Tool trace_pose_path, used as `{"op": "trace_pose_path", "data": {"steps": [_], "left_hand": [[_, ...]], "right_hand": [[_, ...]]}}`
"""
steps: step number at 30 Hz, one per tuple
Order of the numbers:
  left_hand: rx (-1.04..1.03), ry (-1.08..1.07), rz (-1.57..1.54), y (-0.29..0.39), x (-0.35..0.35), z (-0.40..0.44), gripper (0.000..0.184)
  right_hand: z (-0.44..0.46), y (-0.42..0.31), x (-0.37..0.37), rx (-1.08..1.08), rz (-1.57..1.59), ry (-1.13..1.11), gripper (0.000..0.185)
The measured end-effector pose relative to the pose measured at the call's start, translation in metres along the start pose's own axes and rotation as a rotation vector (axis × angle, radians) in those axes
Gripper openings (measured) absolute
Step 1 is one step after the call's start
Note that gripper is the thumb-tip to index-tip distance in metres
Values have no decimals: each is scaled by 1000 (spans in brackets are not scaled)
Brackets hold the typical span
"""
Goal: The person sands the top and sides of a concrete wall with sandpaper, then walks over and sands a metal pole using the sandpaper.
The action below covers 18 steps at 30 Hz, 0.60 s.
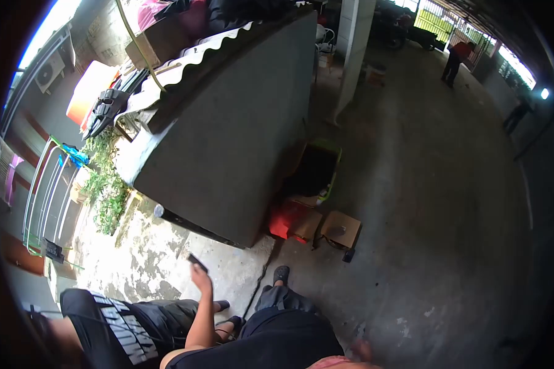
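Observation:
My left hand is raised in front of me at the lower left, its fingers closed round a small dark phone-like object. The forearm passes beside a seated or leaning person in a black shirt with white print. At the bottom edge, right of my dark clothing, a dim, smeared shape looks like my right hand; its fingers cannot be made out. Next to it lies a patch of pinkish red, cut off by the frame.
A large grey slab-sided structure stands ahead, with corrugated sheeting on top. Beside its base are a green-rimmed bin, a red item and a brown box. A person in red stands far back; plants grow left.

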State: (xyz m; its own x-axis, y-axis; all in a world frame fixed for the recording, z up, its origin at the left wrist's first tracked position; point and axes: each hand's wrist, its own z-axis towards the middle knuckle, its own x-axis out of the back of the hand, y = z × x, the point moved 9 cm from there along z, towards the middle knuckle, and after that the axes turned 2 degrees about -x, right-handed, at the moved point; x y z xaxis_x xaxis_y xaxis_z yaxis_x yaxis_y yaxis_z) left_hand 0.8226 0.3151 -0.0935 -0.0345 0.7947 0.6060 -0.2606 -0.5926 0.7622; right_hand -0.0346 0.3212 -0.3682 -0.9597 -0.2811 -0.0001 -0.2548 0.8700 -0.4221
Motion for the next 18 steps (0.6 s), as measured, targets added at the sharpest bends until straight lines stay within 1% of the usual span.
{"op": "trace_pose_path", "data": {"steps": [1, 2, 3, 4, 5, 6, 7, 8, 9, 10, 11, 12, 13, 14, 16, 17, 18], "left_hand": [[39, -11, -2, -1, 8, 31, 38], [74, -27, 5, 12, 23, 60, 38], [57, 73, -104, 31, 37, 88, 38], [40, 181, -216, 54, 47, 116, 38], [-49, 254, -286, 82, 57, 143, 38], [-141, 329, -354, 112, 71, 167, 38], [-171, 338, -382, 146, 85, 186, 38], [-195, 343, -414, 180, 99, 197, 38], [-267, 364, -483, 217, 114, 203, 37], [-346, 386, -550, 245, 127, 208, 36], [-347, 386, -550, 257, 132, 214, 35], [-348, 396, -551, 262, 139, 219, 34], [-449, 402, -545, 253, 135, 228, 35], [-547, 367, -373, 259, 132, 229, 37], [-499, 305, -465, 294, 133, 217, 38], [-375, 267, -468, 282, 133, 219, 39], [-338, 208, -537, 264, 129, 226, 41]], "right_hand": [[-28, -62, 3, -104, 62, 218, 27], [-33, -103, 4, -69, 146, 241, 28], [-39, -145, -1, -33, 229, 262, 29], [-41, -186, -6, -11, 150, 316, 29], [-41, -220, -11, 9, 66, 367, 29], [-35, -251, -20, 59, 15, 372, 30], [-32, -277, -28, 110, -31, 383, 31], [-32, -296, -38, 109, -35, 386, 31], [-32, -321, -53, 167, -52, 373, 33], [-31, -335, -68, 226, -66, 354, 35], [-27, -334, -79, 230, -66, 347, 35], [-20, -336, -92, 217, -65, 307, 35], [-11, -340, -107, 206, -70, 264, 35], [-6, -337, -121, 215, -79, 249, 35], [7, -307, -141, 82, -132, 162, 39], [10, -292, -143, 85, -136, 155, 39], [17, -270, -149, 23, -156, 117, 40]]}}
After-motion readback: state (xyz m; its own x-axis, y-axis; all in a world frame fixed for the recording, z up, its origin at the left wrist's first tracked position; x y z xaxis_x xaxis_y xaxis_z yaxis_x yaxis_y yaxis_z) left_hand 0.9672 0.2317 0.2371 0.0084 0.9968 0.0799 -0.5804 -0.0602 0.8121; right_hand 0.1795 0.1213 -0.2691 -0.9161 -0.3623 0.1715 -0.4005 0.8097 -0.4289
